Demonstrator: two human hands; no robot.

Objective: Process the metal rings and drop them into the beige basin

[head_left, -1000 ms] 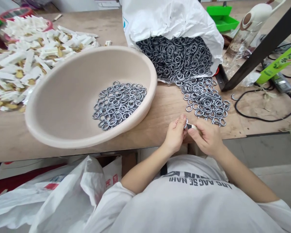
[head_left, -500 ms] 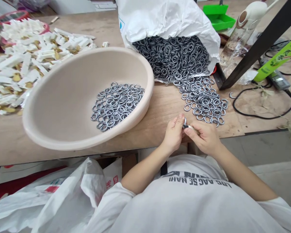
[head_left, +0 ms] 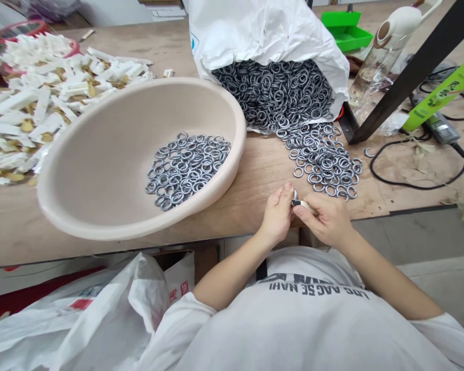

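My left hand (head_left: 277, 215) and my right hand (head_left: 327, 219) meet just above the table's front edge. Between them a small metal ring (head_left: 294, 194) stands up against a pale piece with a dark end (head_left: 303, 205). My left fingers pinch near the ring, and my right fingers grip the pale piece. Exactly how they join is hidden by my fingers. Loose silver rings (head_left: 325, 164) lie spilled just beyond my hands. More rings (head_left: 187, 171) sit in a beige plastic basin (head_left: 96, 154), left of my hands.
A white sack (head_left: 266, 36) lies open behind, full of rings (head_left: 272, 93). Heaped white and gold pieces (head_left: 34, 98) cover the wooden table (head_left: 263, 172) at left. At right stand a black metal bar (head_left: 413, 77), a black cable (head_left: 417, 180) and a green tray (head_left: 346, 31). White bags (head_left: 100, 314) lie below the table.
The whole view has shifted slightly as my head moved. My hands stay close together at the same spot, still pinching the ring and pale piece.
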